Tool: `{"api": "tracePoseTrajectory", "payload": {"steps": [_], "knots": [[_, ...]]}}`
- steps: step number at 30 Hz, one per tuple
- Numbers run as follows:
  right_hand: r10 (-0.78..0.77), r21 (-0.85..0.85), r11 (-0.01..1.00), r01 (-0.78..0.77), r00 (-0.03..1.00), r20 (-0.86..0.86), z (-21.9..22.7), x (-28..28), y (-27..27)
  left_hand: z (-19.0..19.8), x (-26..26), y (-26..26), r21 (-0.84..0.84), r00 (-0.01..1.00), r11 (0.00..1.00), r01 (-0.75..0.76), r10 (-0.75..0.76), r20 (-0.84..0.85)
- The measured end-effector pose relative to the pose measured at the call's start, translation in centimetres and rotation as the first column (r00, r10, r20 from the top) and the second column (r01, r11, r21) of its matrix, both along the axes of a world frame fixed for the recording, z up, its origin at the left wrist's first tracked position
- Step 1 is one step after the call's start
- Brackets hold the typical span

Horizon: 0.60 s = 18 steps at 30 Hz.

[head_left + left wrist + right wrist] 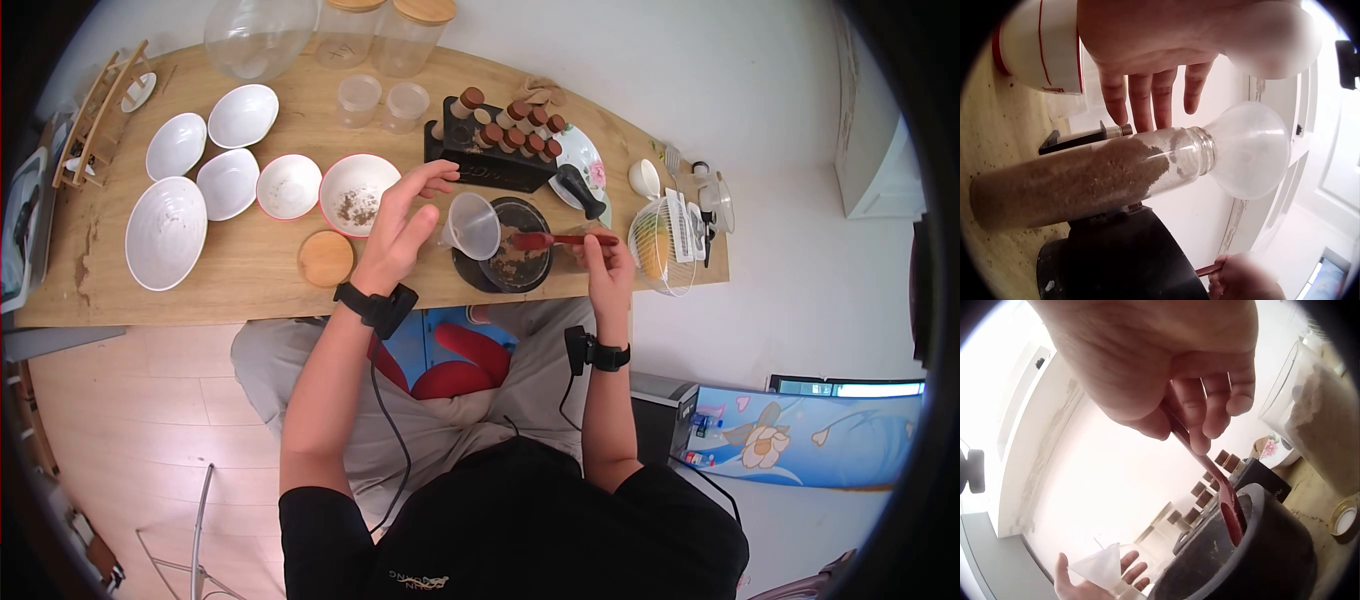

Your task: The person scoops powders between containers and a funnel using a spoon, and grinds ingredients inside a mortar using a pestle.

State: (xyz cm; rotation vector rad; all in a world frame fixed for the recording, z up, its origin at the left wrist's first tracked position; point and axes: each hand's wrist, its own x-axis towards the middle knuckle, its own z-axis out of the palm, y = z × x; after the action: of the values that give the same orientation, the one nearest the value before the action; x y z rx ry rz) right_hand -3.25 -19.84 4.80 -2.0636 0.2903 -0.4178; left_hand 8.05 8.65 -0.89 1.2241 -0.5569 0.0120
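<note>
My right hand (609, 278) pinches the handle of a dark red spoon (535, 241). The bowl of that spoon dips inside a black mortar (1291, 550) with brown powder in it. Beside the mortar, a clear glass bottle (1085, 181) stands largely filled with brown powder. A translucent white funnel (474, 227) sits in the bottle's mouth. My left hand (398, 235) is open next to the funnel, its fingers extended and holding nothing. In the left wrist view those fingertips overlap the bottle's shoulder.
Behind the mortar is a black rack (490, 165) of cork-topped tubes. A black pestle (580, 190) leans over a floral plate (592, 160). White bowls (166, 232) and a red-rimmed bowl (340, 180) with brown bits lie left, near a wooden lid (326, 259). A wire basket (645, 225) stands right.
</note>
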Motion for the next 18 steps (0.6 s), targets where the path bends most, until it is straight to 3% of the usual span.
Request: {"api": "tracePoseTrajectory", "payload": {"steps": [4, 7, 11, 18], "knots": [[-0.005, 0.087, 0.996, 0.001, 0.999, 0.042, 1.2, 0.1, 0.5, 0.0, 0.0, -0.1, -0.002, 1.000, 1.000, 0.002, -0.002, -0.003], [0.018, -0.016, 1.000, -0.017, 0.999, 0.039, 1.4, 0.3, 0.9, -0.2, 0.0, -0.1, -0.006, 1.000, 1.000, -0.001, 0.001, 0.000], [0.043, 0.018, 0.999, -0.043, 0.999, -0.007, -0.3, 0.0, -0.3, -0.1, 0.0, 0.0, -0.009, 1.000, 1.000, 0.001, -0.001, 0.003], [-0.007, 0.210, 0.977, 0.035, 0.992, -0.129, -0.7, -1.7, 1.0, -0.3, 0.1, -0.2, -0.007, 1.000, 1.000, -0.001, 0.001, 0.010]]}}
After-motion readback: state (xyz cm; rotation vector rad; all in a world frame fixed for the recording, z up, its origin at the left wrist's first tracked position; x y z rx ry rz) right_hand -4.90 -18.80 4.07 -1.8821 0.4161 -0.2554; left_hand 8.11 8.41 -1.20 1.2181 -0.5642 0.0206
